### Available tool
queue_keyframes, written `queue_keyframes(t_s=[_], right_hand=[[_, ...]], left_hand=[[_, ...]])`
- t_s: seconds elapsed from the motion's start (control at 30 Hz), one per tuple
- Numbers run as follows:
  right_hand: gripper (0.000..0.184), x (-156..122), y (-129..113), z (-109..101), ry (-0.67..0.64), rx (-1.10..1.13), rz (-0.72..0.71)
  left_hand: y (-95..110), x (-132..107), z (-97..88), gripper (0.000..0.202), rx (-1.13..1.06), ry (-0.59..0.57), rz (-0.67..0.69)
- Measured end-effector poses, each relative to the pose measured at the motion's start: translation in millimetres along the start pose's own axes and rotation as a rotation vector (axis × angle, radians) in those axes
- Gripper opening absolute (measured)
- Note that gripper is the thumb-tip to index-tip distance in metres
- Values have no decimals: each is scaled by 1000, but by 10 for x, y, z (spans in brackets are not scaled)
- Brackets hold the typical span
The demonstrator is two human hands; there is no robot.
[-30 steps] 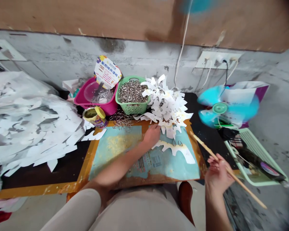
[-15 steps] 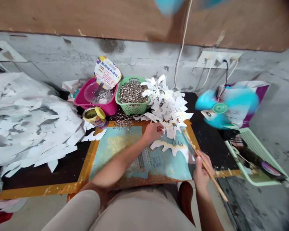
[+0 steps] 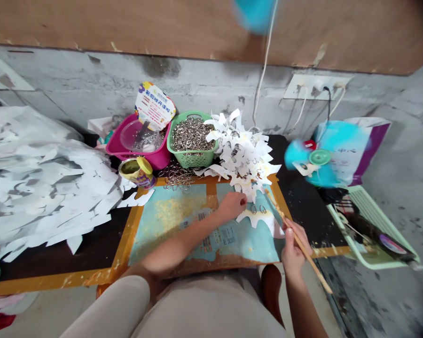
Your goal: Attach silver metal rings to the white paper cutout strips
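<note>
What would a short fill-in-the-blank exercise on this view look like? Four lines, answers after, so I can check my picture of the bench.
1. The stick is held in the person's ____ hand.
2. The basket full of metal rings is ____ in colour.
3. In the picture, the pink tub stands to the ____ of that basket.
4. The open can in front of the pink tub has a ____ lid.

Missing words: right; green; left; yellow.

A black table [image 3: 305, 209] carries a pink basket [image 3: 158, 161], green basket [image 3: 196, 159], tin [image 3: 138, 175] and white cutouts [image 3: 244, 159].
</note>
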State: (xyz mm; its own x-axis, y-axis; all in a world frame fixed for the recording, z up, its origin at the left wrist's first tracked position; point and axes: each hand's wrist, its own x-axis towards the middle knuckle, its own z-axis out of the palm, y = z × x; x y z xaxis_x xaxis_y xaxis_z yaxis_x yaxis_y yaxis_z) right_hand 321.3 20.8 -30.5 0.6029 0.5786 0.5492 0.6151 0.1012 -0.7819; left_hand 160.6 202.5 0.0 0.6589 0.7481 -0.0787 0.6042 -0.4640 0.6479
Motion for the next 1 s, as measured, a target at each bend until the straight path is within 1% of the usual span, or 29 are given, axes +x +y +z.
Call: queue_keyframes(t_s=[0.1, 0.23, 0.3, 0.4, 0.5, 0.6, 0.67, 0.77, 0.83, 0.93, 1.0], right_hand=[[27, -37, -12, 9, -34, -42, -34], [25, -90, -43, 54, -112, -35, -122], [25, -98, -68, 79, -133, -23, -168], [23, -90, -105, 97, -131, -35, -197], [23, -81, -124, 91, -126, -48, -194], [23, -85, -114, 85, -133, -25, -195], [23, -92, -94, 90, -134, -10, -190], [20, -102, -72, 106, -113, -1, -188], [19, -105, -73, 111, -109, -4, -190], [20, -106, -86, 106, -127, -13, -181], [21, -106, -88, 102, -127, -15, -182]], left_hand=[[9, 0, 27, 15, 78, -6, 4], [37, -17, 59, 19, 144, -7, 22], [59, -39, 63, 18, 160, 20, 27], [50, -69, 23, 21, 182, 109, -7], [-91, -61, -118, 25, 233, 224, -117], [-361, -23, -345, 26, 311, 325, -262], [-558, -7, -490, 26, 358, 362, -326], [-785, -5, -638, 29, 401, 378, -343], [-871, -12, -696, 32, 400, 366, -336], [-903, -38, -748, 33, 355, 345, -309], [-859, -73, -751, 33, 303, 341, -274]])
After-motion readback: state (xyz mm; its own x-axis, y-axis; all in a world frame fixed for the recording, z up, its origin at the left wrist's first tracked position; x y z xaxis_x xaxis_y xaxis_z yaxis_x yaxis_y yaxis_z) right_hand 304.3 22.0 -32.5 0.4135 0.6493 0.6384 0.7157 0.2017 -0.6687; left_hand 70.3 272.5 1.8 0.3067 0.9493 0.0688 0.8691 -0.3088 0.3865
